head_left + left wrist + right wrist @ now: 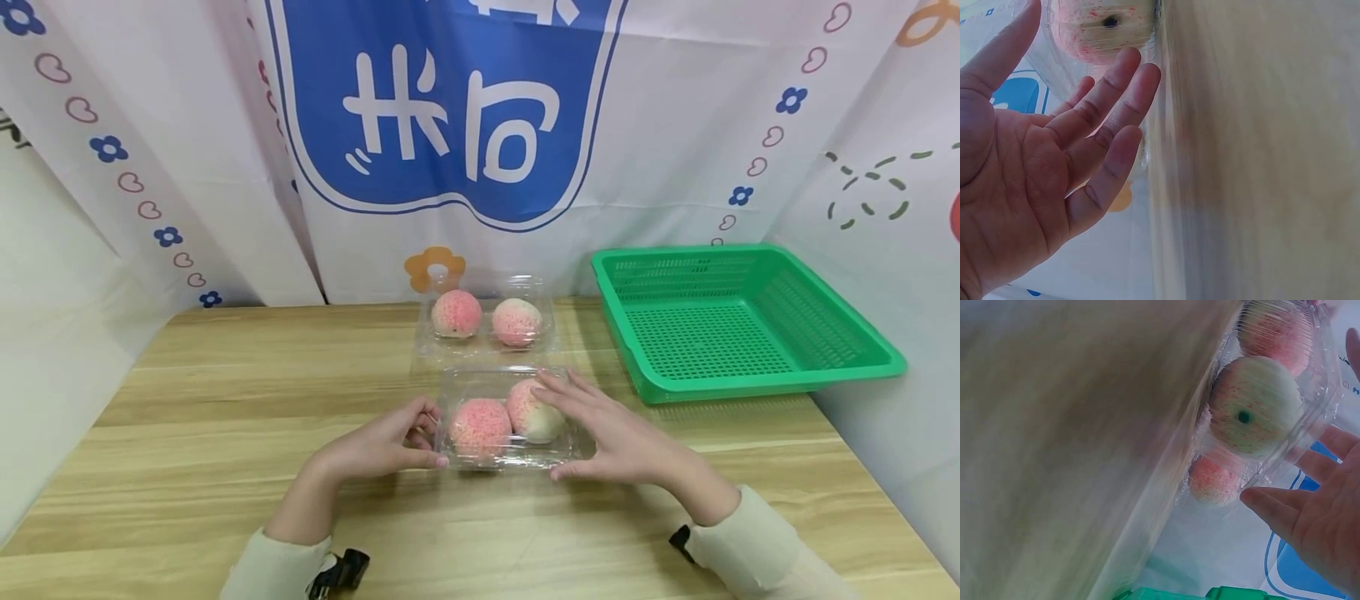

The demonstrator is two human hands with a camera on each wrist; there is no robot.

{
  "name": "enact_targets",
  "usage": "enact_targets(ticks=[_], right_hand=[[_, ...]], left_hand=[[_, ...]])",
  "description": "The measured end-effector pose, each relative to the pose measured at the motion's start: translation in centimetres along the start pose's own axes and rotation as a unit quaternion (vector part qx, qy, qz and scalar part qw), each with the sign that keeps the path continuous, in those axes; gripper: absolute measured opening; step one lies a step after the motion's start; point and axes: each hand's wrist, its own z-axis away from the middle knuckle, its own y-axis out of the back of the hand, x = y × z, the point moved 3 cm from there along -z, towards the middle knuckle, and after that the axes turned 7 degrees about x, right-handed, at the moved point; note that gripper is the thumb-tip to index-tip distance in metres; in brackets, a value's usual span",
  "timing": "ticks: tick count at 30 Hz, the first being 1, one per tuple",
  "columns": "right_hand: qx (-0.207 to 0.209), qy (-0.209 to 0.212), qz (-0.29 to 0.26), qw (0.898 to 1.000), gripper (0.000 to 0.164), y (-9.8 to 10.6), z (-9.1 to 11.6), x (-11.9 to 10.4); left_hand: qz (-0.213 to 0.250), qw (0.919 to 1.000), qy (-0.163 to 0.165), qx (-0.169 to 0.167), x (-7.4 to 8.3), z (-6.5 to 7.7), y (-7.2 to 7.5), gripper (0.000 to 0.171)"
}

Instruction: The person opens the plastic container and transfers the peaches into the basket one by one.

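Observation:
A clear plastic clamshell box (498, 462) holding two pink-and-cream peaches (481, 427) lies on the table before me. My left hand (386, 437) is at the box's left side, thumb tip by its front left corner; in the left wrist view its palm faces the camera with the fingers loosely spread. My right hand (618, 429) reaches over the right end, fingers across the top and thumb at the front right corner. In the right wrist view, fingertips (1257, 497) meet the box's edge. A peach (1255, 406) with a dark spot shows through the plastic there.
Behind, near the back edge, is a second clear box (487, 346) with two peaches (517, 322). A green plastic basket (757, 385) stands at the right. The wooden table (247, 400) ends at a printed white curtain (660, 167).

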Motion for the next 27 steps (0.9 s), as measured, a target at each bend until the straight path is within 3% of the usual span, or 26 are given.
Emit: enact_targets(ticks=[17,27], right_hand=[[0.009,0.053,0.075,0.996,0.088,0.38,-0.36,-0.03],[0.102,0.185,0.159,0.964,0.071,0.56,-0.61,-0.18]], left_hand=[[0.001,1.0,0.0,0.006,-0.04,-0.11,-0.09,0.052],[-0.002,1.0,0.004,0.002,0.17,0.1,-0.42,0.053]])
